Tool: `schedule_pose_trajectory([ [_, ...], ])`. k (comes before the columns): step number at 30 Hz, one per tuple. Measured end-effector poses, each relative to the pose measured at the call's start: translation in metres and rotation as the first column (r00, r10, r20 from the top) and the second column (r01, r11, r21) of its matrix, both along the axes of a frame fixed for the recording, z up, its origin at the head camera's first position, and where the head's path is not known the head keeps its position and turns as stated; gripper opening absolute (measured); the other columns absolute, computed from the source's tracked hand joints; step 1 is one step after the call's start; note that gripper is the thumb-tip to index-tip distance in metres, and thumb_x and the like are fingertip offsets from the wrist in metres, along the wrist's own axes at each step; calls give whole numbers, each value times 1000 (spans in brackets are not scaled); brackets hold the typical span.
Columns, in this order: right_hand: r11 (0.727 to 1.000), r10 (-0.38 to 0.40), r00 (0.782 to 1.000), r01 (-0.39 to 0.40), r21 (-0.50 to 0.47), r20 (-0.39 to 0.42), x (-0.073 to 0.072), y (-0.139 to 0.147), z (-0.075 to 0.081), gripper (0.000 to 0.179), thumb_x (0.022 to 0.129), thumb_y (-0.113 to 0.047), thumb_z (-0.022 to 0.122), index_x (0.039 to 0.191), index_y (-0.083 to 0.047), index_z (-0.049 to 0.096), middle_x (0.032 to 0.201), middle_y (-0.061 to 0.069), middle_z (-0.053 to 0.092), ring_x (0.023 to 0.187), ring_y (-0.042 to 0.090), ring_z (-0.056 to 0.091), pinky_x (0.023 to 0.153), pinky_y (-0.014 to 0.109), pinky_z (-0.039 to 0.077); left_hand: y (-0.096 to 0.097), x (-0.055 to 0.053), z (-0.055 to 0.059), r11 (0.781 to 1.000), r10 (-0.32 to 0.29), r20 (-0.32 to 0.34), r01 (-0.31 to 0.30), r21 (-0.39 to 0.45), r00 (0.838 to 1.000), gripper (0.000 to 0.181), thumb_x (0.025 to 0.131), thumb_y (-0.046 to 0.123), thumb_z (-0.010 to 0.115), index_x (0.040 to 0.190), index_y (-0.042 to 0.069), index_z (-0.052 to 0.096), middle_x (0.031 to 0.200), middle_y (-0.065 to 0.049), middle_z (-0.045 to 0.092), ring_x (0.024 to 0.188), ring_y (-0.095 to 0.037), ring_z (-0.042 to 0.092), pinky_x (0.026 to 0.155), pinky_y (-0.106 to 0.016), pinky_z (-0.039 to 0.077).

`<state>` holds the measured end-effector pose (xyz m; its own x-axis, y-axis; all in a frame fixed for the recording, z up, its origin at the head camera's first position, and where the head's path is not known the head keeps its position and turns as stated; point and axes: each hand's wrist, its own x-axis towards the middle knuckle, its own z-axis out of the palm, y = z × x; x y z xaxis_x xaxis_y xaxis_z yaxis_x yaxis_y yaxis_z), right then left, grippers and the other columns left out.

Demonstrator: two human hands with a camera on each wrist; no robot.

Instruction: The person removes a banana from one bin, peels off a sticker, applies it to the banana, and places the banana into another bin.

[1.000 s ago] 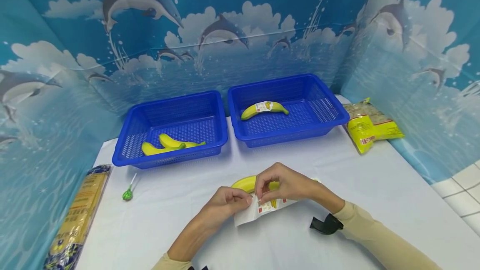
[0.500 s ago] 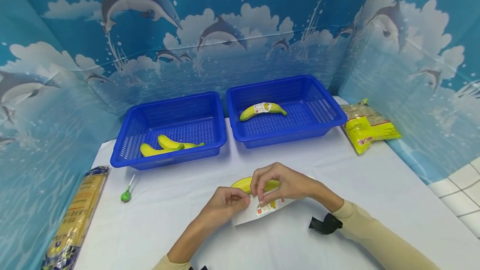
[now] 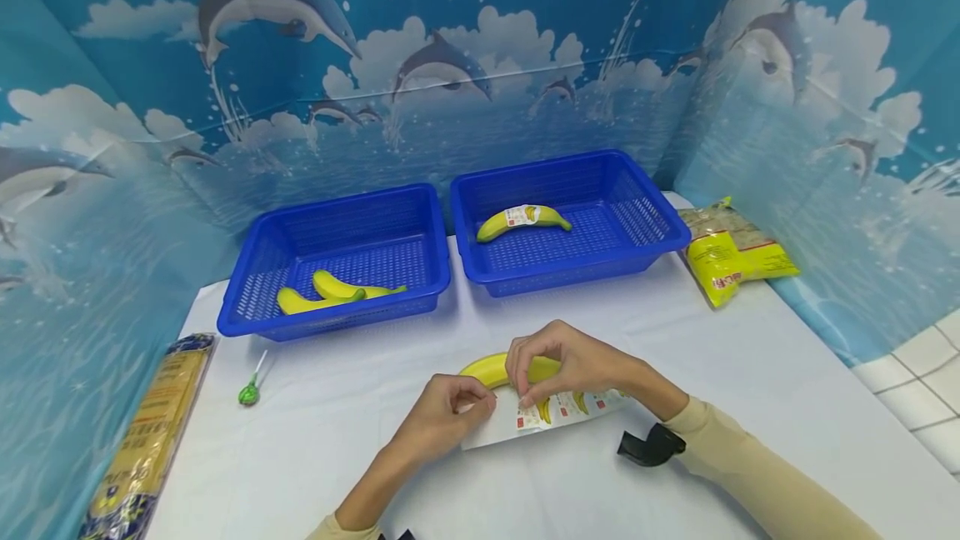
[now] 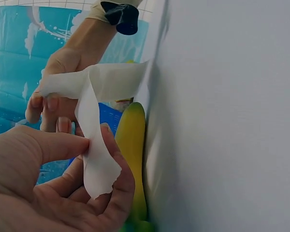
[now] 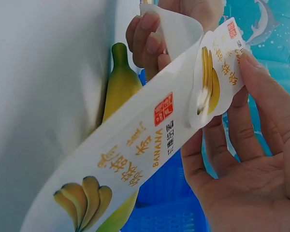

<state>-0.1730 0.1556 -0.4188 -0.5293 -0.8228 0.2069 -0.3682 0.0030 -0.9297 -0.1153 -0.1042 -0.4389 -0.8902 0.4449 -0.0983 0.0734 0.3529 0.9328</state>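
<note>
My left hand [image 3: 446, 411] pinches the bare white end of a strip of banana stickers [image 3: 585, 408] between thumb and fingers. This backing paper [image 4: 97, 164] curls down over the fingers in the left wrist view. With thumb and fingertips, my right hand [image 3: 573, 369] pinches the end of one sticker [image 5: 213, 77], whose edge stands partly off the strip in the right wrist view. More printed labels run along the strip to the right. Just behind the strip a yellow banana [image 3: 483, 370] lies on the white table, partly hidden by the right hand.
At the back left, a blue basket [image 3: 337, 325] holds two bananas [image 3: 341, 286]. Another blue basket [image 3: 570, 275] beside it holds a banana with a label [image 3: 523, 219]. A green lollipop [image 3: 249, 392] and a long yellow packet [image 3: 150, 432] lie left, a yellow bag [image 3: 723, 261] right.
The strip has turned so that more of its printed labels show below the right hand. Both hands keep their pinch and shift only slightly. The view has drifted a little.
</note>
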Motion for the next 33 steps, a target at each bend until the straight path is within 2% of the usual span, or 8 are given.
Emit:
schedule_pose_trajectory([
  [4, 1000, -6, 1000, 6, 19, 4, 1, 1, 2, 8, 93, -3, 85, 97, -5, 78, 93, 8, 77, 97, 22, 68, 109, 35, 54, -1, 0, -2, 1000, -15, -32, 15, -5, 999, 14, 104, 14, 71, 102, 4, 81, 109, -5, 80, 121, -28, 70, 107, -55, 56],
  [13, 1000, 11, 999, -11, -4, 35, -3, 4, 0, 11, 92, 0, 84, 100, -2, 77, 94, 12, 76, 91, 17, 69, 88, 42, 64, 0, -1, -5, 993, -53, -149, 37, -109, 987, 11, 100, 7, 72, 96, 4, 82, 101, -2, 81, 111, -25, 73, 104, -53, 59],
  [17, 1000, 22, 998, -21, -21, 64, -5, 5, -1, 11, 91, 1, 85, 99, 0, 78, 93, 14, 76, 90, 16, 69, 85, 41, 65, 1, 0, -5, 983, -74, -185, 40, -177, 980, 8, 97, 6, 75, 94, 7, 82, 95, 4, 80, 100, -16, 72, 99, -46, 60],
  [21, 999, 25, 997, -23, -29, 78, -6, 5, -2, 11, 90, 3, 84, 99, 2, 78, 93, 16, 76, 89, 16, 69, 85, 42, 65, 1, 2, -5, 972, -89, -203, 41, -230, 975, 8, 96, 7, 77, 92, 9, 83, 89, 8, 77, 88, -6, 66, 86, -32, 58],
  [25, 1000, 13, 995, -11, -24, 96, -6, 5, -3, 11, 90, 3, 85, 98, 5, 78, 92, 19, 76, 89, 15, 71, 85, 42, 66, 2, 5, -3, 952, -116, -217, 47, -302, 969, 7, 94, 9, 80, 90, 12, 84, 83, 11, 74, 79, -3, 60, 74, -24, 52],
  [28, 1000, 4, 995, -2, -24, 104, -5, 5, -3, 12, 89, 4, 85, 98, 6, 78, 92, 21, 76, 88, 15, 71, 85, 41, 66, 4, 8, -2, 930, -143, -222, 55, -363, 964, 5, 94, 14, 82, 90, 14, 85, 82, 13, 73, 77, -2, 59, 72, -24, 53],
  [30, 1000, 4, 995, -1, -29, 100, -5, 5, -3, 11, 89, 4, 85, 98, 6, 78, 91, 22, 76, 88, 15, 71, 85, 41, 66, 5, 10, 0, 911, -159, -230, 53, -409, 960, 4, 94, 17, 84, 91, 15, 85, 84, 13, 74, 80, -2, 61, 73, -26, 54],
  [33, 999, 5, 996, -2, -34, 87, -6, 5, -3, 11, 90, 4, 84, 98, 7, 78, 91, 21, 76, 88, 15, 72, 84, 43, 66, 7, 14, 4, 870, -202, -270, 46, -491, 941, 7, 94, 20, 85, 97, 13, 86, 89, 10, 77, 87, -6, 66, 78, -30, 59],
])
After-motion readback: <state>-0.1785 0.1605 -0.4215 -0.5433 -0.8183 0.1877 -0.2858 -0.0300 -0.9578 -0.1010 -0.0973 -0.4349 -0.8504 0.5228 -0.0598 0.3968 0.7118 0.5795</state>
